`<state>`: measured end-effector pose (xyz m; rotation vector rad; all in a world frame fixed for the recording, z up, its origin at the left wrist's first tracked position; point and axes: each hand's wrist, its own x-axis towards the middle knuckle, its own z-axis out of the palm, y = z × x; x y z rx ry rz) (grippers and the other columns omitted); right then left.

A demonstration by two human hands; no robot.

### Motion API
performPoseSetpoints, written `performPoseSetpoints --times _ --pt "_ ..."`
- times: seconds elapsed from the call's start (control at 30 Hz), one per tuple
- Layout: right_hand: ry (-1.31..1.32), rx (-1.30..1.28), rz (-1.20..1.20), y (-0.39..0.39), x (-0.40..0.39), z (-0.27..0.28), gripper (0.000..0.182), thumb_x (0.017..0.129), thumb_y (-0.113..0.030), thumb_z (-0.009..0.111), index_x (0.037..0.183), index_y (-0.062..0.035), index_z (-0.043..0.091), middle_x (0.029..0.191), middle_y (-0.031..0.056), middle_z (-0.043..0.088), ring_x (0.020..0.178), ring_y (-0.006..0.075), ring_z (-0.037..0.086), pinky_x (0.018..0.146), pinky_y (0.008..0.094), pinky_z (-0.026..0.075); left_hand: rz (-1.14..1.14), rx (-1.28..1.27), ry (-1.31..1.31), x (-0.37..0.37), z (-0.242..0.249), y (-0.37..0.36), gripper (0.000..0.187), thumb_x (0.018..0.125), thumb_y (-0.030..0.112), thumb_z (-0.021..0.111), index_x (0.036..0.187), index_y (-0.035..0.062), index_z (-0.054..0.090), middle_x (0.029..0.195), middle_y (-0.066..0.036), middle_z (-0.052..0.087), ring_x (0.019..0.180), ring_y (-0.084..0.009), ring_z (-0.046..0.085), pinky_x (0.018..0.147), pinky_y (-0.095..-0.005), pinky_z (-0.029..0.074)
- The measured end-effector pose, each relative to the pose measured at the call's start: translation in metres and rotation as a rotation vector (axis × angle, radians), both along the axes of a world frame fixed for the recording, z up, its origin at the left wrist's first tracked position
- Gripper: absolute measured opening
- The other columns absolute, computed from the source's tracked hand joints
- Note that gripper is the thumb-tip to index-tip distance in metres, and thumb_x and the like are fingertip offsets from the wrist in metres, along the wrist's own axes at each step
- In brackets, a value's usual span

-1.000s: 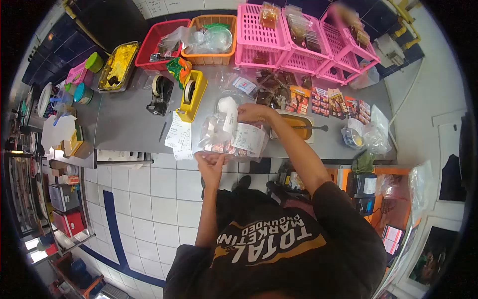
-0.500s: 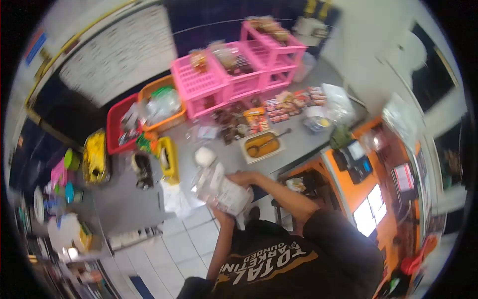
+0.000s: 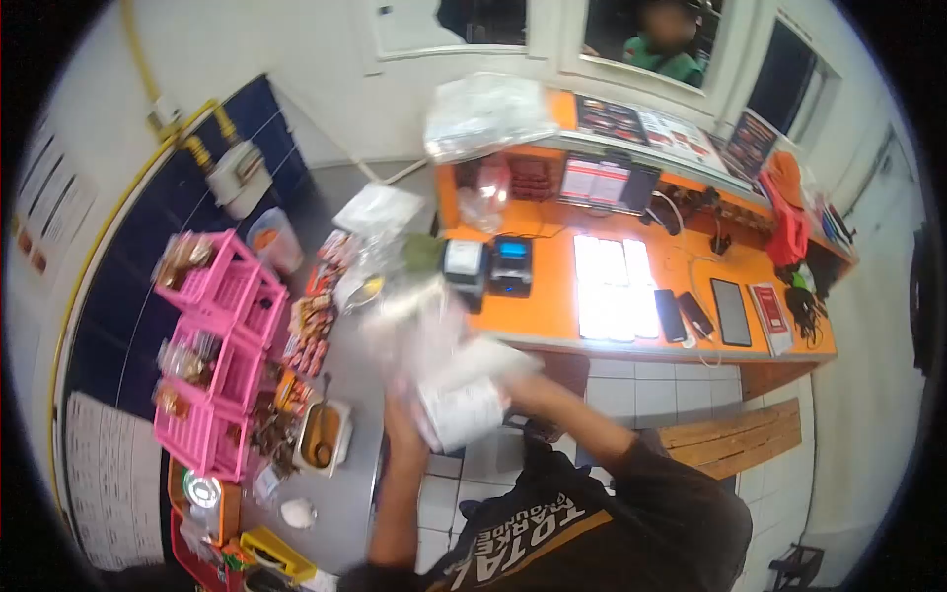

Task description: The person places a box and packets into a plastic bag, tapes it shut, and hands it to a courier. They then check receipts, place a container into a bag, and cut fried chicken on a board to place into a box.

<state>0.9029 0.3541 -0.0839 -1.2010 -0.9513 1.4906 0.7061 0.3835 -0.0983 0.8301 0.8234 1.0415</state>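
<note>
A clear plastic bag (image 3: 454,385) with a pale package and a white printed label hangs between my hands, blurred by motion. My left hand (image 3: 402,419) holds the bag's left side, its fingers partly hidden. On the right side, my right hand (image 3: 520,388) grips the same bag. The bag is above the gap between the grey counter (image 3: 345,434) and the orange desk (image 3: 538,311).
Pink baskets (image 3: 212,365), a metal tray of sauce (image 3: 322,436) and sachets line the left counter. The orange desk bears a card terminal (image 3: 511,264), phones (image 3: 671,314) and a tablet (image 3: 730,311). A wooden bench (image 3: 740,439) stands below. A person (image 3: 666,49) is outside the window.
The view has swung right from the counter to the orange desk. My hands have carried the bag along, away from the sauce tray and towards the desk.
</note>
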Motion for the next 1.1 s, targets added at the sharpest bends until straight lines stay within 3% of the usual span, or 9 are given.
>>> performPoseSetpoints --times 0.1,0.2,0.37,0.47,0.7,0.83,0.9,1.03,1.1 --pt "-0.371 0.304 -0.328 0.030 0.130 0.043 0.053 0.104 -0.038 0.032 0.143 -0.0015 0.032 0.132 0.0103 0.044 0.119 0.0197 0.044 0.099 0.0325 0.039 -0.412 -0.049 -0.286 0.158 0.067 0.109 0.054 0.098 0.043 0.045 0.136 0.0053 0.044 0.131 -0.010 0.053 0.121 -0.0232 0.052 0.098 -0.0386 0.047" --pt "0.152 0.394 -0.546 0.086 0.280 0.102 0.054 0.099 -0.034 0.037 0.142 -0.0022 0.036 0.134 0.0122 0.049 0.117 0.0235 0.050 0.090 0.0381 0.046 -0.443 0.155 -0.162 0.331 0.150 0.161 0.052 0.097 0.047 0.046 0.127 0.0041 0.053 0.114 -0.008 0.065 0.095 -0.0215 0.067 0.083 -0.0405 0.056" --pt "0.138 0.364 -0.680 0.132 0.473 0.166 0.046 0.101 -0.036 0.037 0.133 -0.0046 0.047 0.126 0.0112 0.058 0.113 0.0274 0.058 0.095 0.0402 0.050 -0.772 0.243 -0.268 0.580 0.164 0.258 0.050 0.100 0.046 0.034 0.120 0.0079 0.059 0.108 -0.010 0.067 0.095 -0.0231 0.066 0.080 -0.0442 0.055" --pt "0.271 0.402 -0.938 0.162 0.576 0.130 0.048 0.101 -0.035 0.036 0.138 -0.0067 0.043 0.132 0.0140 0.054 0.119 0.0299 0.054 0.098 0.0412 0.047 -0.952 0.147 -0.097 0.659 0.187 0.256 0.051 0.100 0.047 0.034 0.116 0.0063 0.061 0.101 -0.012 0.068 0.085 -0.0238 0.066 0.075 -0.0435 0.054" --pt "-0.594 0.132 -1.707 0.200 0.646 0.067 0.070 0.099 -0.038 0.034 0.144 0.0117 0.014 0.146 0.0417 0.010 0.136 0.0534 0.015 0.114 0.0522 0.016 -0.958 0.423 -0.153 0.849 0.138 0.287 0.047 0.103 0.035 0.037 0.123 -0.0010 0.057 0.109 -0.013 0.067 0.100 -0.0246 0.062 0.087 -0.0363 0.049" --pt "-0.513 0.340 -1.603 0.195 0.604 0.094 0.081 0.100 -0.039 0.033 0.138 0.0244 0.001 0.143 0.0488 -0.003 0.137 0.0594 -0.005 0.116 0.0542 0.004 -0.620 0.561 -0.217 0.866 0.126 0.283 0.045 0.102 0.035 0.039 0.118 -0.0020 0.058 0.108 -0.011 0.065 0.098 -0.0223 0.061 0.088 -0.0343 0.047" --pt "-0.848 0.280 -1.404 0.183 0.642 0.035 0.072 0.102 -0.036 0.033 0.145 0.0140 0.003 0.153 0.0336 0.001 0.145 0.0426 0.000 0.118 0.0468 0.004 -0.339 0.665 -0.249 0.824 0.142 0.273 0.039 0.101 0.033 0.040 0.107 0.0012 0.063 0.098 -0.007 0.065 0.095 -0.0195 0.060 0.087 -0.0331 0.044" --pt "-0.287 0.741 -1.150 0.123 0.437 0.070 0.048 0.100 -0.024 0.039 0.140 0.0027 0.035 0.145 0.0212 0.034 0.136 0.0316 0.032 0.112 0.0420 0.028 -0.430 1.064 -0.179 0.580 0.159 0.177 0.022 0.096 0.020 0.048 0.104 0.0026 0.059 0.100 -0.009 0.060 0.098 -0.0213 0.058 0.088 -0.0362 0.042" --pt "-0.096 0.694 -0.827 0.110 0.348 0.049 0.043 0.100 -0.024 0.040 0.135 0.0018 0.042 0.137 0.0195 0.045 0.130 0.0279 0.043 0.107 0.0396 0.036 -0.822 0.974 0.040 0.450 0.194 0.115 0.020 0.092 0.014 0.053 0.109 0.0057 0.059 0.103 -0.007 0.062 0.092 -0.0212 0.061 0.081 -0.0346 0.047"
